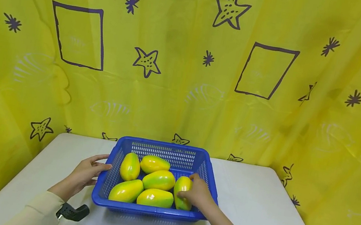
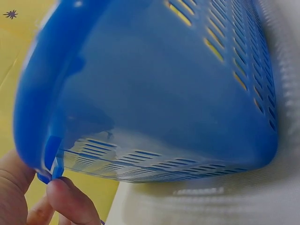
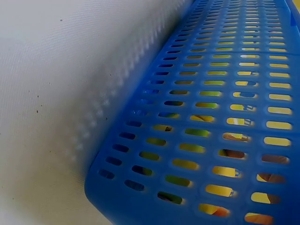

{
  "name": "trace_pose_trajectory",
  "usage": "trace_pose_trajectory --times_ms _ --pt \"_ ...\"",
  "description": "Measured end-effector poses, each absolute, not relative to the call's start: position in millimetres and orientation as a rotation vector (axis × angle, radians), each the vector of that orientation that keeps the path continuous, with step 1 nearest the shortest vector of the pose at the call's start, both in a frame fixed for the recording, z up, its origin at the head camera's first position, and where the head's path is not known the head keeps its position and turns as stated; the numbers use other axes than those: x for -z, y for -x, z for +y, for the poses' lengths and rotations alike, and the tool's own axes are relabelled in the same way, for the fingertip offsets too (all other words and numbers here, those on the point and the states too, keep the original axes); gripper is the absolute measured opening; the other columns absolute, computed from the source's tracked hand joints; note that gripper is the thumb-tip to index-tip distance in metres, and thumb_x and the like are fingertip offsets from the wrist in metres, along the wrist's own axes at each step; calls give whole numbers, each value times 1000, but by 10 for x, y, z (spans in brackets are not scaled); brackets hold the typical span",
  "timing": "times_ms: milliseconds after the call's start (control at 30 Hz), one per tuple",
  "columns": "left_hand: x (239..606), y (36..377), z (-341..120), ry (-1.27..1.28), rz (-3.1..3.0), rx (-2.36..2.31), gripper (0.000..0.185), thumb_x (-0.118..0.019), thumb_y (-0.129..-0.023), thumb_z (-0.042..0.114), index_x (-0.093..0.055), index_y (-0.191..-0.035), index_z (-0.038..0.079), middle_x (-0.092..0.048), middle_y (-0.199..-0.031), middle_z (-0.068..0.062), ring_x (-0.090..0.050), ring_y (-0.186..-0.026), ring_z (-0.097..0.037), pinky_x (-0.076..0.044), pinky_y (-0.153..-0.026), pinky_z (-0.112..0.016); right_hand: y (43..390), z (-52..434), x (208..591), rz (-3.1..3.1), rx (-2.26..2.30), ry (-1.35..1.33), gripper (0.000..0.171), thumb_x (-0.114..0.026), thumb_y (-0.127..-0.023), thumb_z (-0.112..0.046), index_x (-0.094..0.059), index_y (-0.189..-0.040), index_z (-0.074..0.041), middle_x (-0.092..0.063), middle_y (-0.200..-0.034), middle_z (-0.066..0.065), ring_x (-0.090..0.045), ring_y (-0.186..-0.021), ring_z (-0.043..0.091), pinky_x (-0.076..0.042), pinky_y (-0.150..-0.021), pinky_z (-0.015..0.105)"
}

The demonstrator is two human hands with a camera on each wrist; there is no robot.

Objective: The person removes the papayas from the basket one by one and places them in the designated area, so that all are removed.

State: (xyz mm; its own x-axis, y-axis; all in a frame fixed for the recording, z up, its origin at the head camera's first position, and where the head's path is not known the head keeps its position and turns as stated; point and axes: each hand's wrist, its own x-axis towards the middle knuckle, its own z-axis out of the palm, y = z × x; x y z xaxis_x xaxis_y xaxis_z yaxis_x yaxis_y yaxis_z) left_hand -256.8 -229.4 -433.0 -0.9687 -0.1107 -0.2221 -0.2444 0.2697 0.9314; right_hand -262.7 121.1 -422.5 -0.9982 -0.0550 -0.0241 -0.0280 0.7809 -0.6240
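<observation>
The right hand (image 1: 198, 195) reaches into the blue basket (image 1: 212, 181), fingers curled round the rightmost papaya (image 1: 182, 186) (six lie inside). The left hand (image 1: 85, 174) rests against the basket's left wall, fingers straight, slightly apart. The basket sits mid-table (image 1: 258, 205), before a yellow curtain (image 1: 173, 67).

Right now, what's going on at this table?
A person works at a blue basket on a white table. The right hand reaches inside and grips the rightmost papaya, one of six yellow-green papayas lying in the basket. The left hand rests against the basket's left rim with its fingers fairly straight. The basket sits flat on the table, in front of a yellow curtain.
</observation>
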Motion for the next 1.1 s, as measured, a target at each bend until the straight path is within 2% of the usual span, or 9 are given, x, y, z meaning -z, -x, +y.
trace_pose_trajectory --times_ms 633,833,1100 --pt "4343 2570 -2285 364 2423 -1785 67 -66 -94 33 -37 -149 8 -55 -131 -28 -68 -94 -21 -61 -75 -35 2619 1253 4054 2886 1007 47 73 -86 -71 -23 -50 -129 4 -63 -115 23 -62 -91 30 -59 -80 51" --pt "4340 2566 -2282 372 2424 -1775 67 -66 -94 33 -37 -149 9 -54 -132 -28 -68 -97 -24 -61 -77 -36 2613 1290 3973 2846 1023 48 75 -85 -72 -25 -49 -130 8 -63 -113 24 -63 -92 32 -59 -80 51" --pt "4344 2561 -2281 379 2421 -1783 68 -67 -93 34 -37 -149 10 -55 -130 -26 -68 -93 -21 -61 -76 -35 2616 1351 3913 2713 1182 37 71 -84 -73 -21 -50 -128 6 -62 -106 20 -64 -85 28 -62 -66 43"
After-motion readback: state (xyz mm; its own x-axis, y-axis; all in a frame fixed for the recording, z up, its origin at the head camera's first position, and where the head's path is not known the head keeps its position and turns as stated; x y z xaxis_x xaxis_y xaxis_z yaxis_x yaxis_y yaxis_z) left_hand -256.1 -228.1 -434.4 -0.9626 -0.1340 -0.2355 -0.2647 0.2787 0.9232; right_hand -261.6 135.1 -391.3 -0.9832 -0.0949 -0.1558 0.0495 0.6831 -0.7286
